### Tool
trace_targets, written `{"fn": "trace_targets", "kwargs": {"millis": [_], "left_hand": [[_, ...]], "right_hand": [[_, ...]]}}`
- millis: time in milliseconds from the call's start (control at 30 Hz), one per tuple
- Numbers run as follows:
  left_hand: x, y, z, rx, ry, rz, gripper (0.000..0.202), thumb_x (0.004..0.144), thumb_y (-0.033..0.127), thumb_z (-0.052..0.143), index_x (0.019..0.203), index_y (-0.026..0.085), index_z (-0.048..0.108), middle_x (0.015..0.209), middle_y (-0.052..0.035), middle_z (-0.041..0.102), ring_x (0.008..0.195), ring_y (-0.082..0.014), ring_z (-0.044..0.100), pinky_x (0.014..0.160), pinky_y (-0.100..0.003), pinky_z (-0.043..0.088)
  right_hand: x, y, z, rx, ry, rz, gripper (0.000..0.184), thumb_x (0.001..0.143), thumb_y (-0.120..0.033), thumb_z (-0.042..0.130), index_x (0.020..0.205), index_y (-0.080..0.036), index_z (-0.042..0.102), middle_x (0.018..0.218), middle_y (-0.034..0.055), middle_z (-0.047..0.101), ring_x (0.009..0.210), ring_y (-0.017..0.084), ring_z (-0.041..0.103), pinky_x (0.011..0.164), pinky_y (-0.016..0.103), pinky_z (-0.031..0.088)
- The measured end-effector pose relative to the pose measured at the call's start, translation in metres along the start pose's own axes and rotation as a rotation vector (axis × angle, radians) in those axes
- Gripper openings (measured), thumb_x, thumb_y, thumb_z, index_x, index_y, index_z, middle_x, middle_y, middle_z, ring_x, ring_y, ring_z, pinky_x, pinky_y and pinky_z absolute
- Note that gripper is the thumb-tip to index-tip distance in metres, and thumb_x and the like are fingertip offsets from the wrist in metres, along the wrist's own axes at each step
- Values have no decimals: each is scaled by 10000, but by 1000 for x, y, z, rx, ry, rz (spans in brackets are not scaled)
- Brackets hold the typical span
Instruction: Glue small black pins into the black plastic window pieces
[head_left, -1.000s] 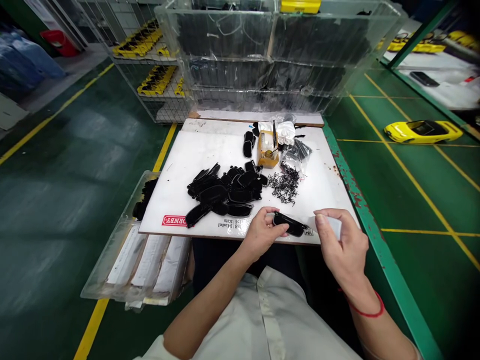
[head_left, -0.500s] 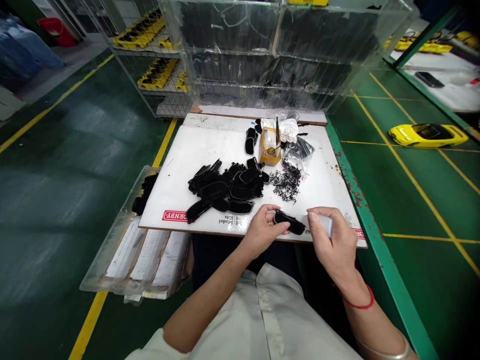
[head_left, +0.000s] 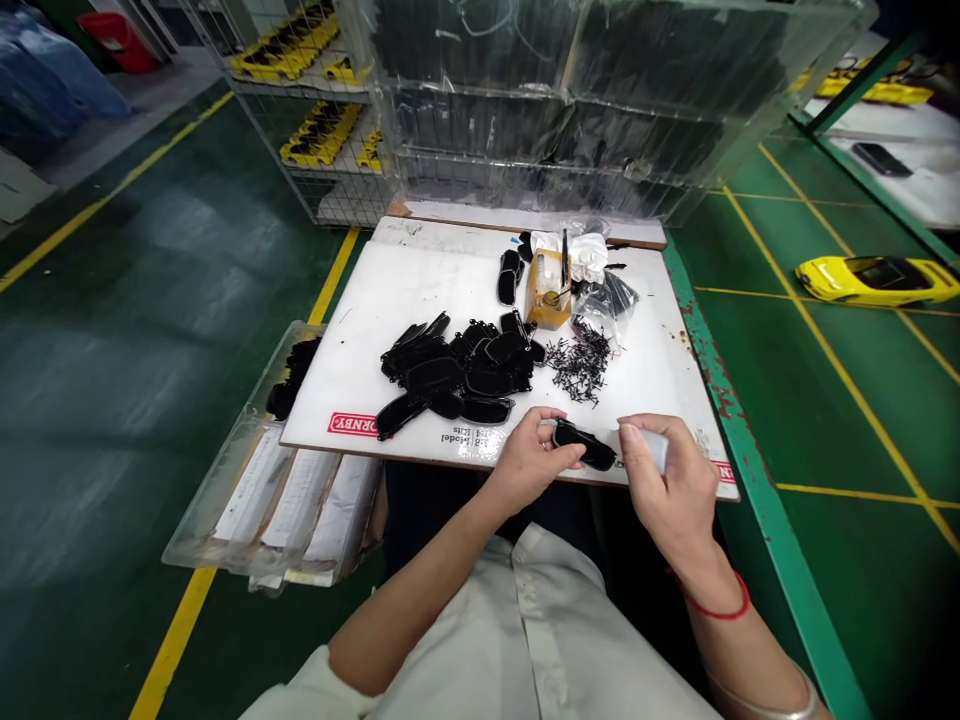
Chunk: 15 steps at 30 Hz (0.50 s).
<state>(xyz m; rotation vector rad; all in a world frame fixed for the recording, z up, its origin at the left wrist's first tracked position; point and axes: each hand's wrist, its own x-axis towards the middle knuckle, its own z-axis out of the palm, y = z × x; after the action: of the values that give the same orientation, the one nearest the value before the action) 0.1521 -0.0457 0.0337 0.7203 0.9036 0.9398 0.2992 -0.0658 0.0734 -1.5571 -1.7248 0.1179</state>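
White surface [head_left: 420, 290] with red lettering at its near edge, green metal rim [head_left: 705, 350] on the right, rust-chipped. Pile of black plastic parts [head_left: 450, 375] mid-board; two more black parts [head_left: 510, 278] near the far edge. Loose heap of small black screws [head_left: 577, 362] right of the pile. Small yellow box [head_left: 549, 290] behind the screws, white cloth [head_left: 589, 255] and a clear bag [head_left: 609, 298] of dark bits beside it, probably more screws. Clear tray [head_left: 247, 500] hanging off the left, holding white strips and some black parts. Stacked clear bins [head_left: 600, 100] behind. Wire rack [head_left: 315, 130] with yellow pieces far left. Yellow toy car [head_left: 874, 278] on the green floor [head_left: 112, 330], right.
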Motion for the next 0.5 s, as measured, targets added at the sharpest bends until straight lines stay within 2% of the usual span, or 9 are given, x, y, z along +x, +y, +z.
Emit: {"fn": "trace_targets", "kwargs": {"millis": [500], "left_hand": [[-1,1,1,-2,1,2,407,717,164,685,1059,159,465,804,-12,640,639,-89,612,672,-265,534]], "right_hand": [[0,-2,-1,-6,9,-6,158,889,-337,536,912,-195,600,844,53,665,696,178,619,593,278,449]]}}
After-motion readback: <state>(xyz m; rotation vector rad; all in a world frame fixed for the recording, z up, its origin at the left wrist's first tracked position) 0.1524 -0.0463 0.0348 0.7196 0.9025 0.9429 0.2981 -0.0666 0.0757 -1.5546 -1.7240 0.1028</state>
